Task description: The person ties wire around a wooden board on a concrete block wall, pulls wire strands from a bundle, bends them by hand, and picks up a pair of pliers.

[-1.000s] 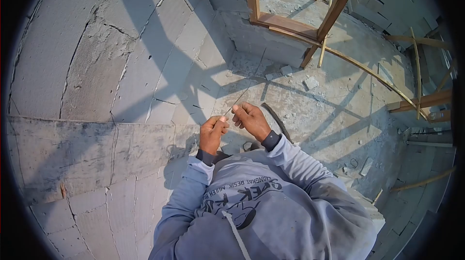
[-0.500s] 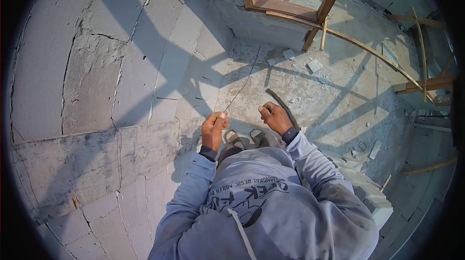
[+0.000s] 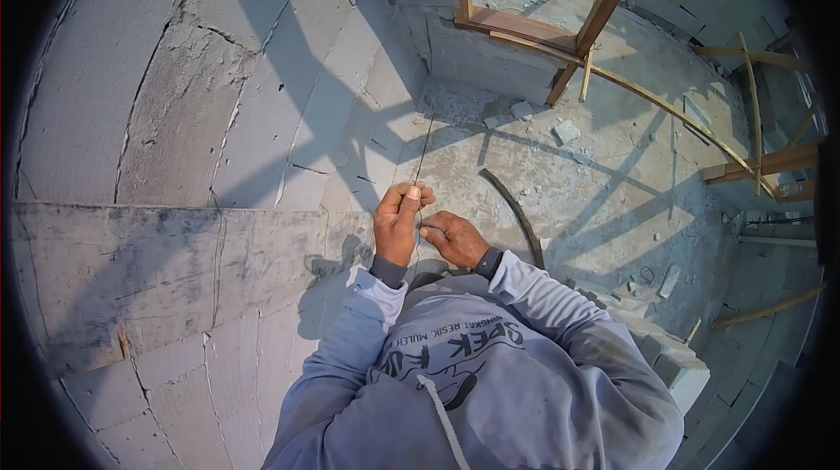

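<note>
A thin dark wire [image 3: 426, 146] rises from my hands toward the wall corner. My left hand [image 3: 398, 223] pinches it between thumb and fingers, in front of my body. Just below and to the right, my right hand [image 3: 457, 241] has its thumb and fingertips closed on the wire's lower stretch, close to the left palm. A short piece of the wire dangles under the fingers. Beyond my right wrist a dark curved strip [image 3: 512, 199], possibly a piece of hose, runs down toward my sleeve.
On the left stands a light block wall [image 3: 289, 59] with a grey board [image 3: 157, 251] against it. A wooden frame [image 3: 525, 28] sits ahead. Block rubble [image 3: 566, 131] lies on the concrete floor [image 3: 612, 172]. Wooden poles [image 3: 682, 115] cross at the right, and stacked blocks [image 3: 674, 365] are beside me.
My right hand has moved left to the wire and closed on it beside my left hand. The left hand has shifted slightly up and right, and the wire now stands steeper.
</note>
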Motion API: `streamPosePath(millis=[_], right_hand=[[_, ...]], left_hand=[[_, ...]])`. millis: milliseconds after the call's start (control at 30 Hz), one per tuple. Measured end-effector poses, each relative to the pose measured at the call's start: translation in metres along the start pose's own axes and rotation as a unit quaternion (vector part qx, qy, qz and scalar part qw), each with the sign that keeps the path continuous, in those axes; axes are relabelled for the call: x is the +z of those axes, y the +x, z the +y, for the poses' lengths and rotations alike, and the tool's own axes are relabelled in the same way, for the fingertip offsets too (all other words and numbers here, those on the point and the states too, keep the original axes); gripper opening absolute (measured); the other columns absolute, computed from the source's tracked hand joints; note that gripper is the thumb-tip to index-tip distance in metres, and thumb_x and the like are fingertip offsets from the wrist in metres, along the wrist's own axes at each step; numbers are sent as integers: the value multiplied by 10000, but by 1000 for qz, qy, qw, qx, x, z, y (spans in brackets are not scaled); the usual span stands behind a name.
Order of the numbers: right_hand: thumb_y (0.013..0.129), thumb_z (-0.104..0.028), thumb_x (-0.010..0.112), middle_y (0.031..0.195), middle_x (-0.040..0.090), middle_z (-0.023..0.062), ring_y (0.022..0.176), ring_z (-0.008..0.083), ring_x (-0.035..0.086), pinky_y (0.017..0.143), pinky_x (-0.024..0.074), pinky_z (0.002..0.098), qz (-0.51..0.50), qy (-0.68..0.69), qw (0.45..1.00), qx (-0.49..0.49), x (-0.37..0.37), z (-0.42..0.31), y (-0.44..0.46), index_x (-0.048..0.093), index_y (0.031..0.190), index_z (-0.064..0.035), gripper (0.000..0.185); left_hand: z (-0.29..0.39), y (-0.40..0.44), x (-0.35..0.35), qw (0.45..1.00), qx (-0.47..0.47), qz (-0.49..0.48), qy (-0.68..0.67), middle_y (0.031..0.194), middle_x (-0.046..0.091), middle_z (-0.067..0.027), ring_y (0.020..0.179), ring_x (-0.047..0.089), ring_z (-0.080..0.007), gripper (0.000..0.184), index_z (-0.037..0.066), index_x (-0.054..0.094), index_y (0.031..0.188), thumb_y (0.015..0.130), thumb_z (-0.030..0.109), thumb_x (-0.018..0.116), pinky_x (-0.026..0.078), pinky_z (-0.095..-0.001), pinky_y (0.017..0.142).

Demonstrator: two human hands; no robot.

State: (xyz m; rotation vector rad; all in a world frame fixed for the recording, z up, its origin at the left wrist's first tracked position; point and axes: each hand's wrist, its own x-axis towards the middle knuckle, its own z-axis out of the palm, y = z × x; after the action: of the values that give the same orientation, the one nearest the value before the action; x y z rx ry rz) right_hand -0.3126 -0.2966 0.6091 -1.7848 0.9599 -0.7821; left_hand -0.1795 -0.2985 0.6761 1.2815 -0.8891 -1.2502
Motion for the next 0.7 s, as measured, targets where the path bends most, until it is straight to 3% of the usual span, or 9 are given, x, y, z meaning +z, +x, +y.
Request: streamPosePath(millis=[200, 267, 367, 500, 700], right_hand=[[833, -137, 654, 859, 631, 160, 778, 318, 623, 696, 485, 369, -86, 39, 995, -18, 52, -11, -4, 655, 924, -5, 160], [847, -151, 643, 861, 633, 167, 782, 325, 626, 698, 486, 385, -164, 63, 984, -41, 73, -17, -3, 648, 909, 1, 165], [849, -158, 646, 833, 629, 173, 787, 335, 627, 696, 486, 391, -247, 19, 967, -64, 105, -42, 2, 651, 894, -13, 151], [873, -237, 616, 805, 620, 177, 772, 353, 611, 682, 479, 427, -264, -68, 951, -147, 142, -58, 9, 656, 886, -48, 193], [899, -280, 580, 763, 606, 168, 756, 359, 586, 674, 463, 447, -253, -93, 932, -244, 172, -57, 3, 648, 865, -47, 246]], left_hand=[[40, -42, -42, 996, 84, 30, -31, 970, 643, -89, 922, 633, -173, 206, -1, 557, 1067, 972, 176, 508, 503, -318, 859], [43, -65, -61, 990, 104, 43, -81, 954, 639, -74, 932, 618, -152, 201, 7, 556, 1056, 976, 184, 502, 491, -302, 854], [52, -106, -99, 986, 139, 82, -39, 943, 635, -65, 906, 610, -137, 212, 16, 561, 1066, 980, 200, 498, 478, -288, 834], [52, -159, -149, 967, 165, 193, -38, 911, 636, -69, 883, 607, -135, 226, 4, 564, 1059, 982, 205, 495, 473, -284, 824], [65, -227, -191, 935, 200, 289, -57, 933, 651, -111, 903, 629, -172, 226, -6, 563, 1061, 982, 195, 496, 495, -313, 834]])
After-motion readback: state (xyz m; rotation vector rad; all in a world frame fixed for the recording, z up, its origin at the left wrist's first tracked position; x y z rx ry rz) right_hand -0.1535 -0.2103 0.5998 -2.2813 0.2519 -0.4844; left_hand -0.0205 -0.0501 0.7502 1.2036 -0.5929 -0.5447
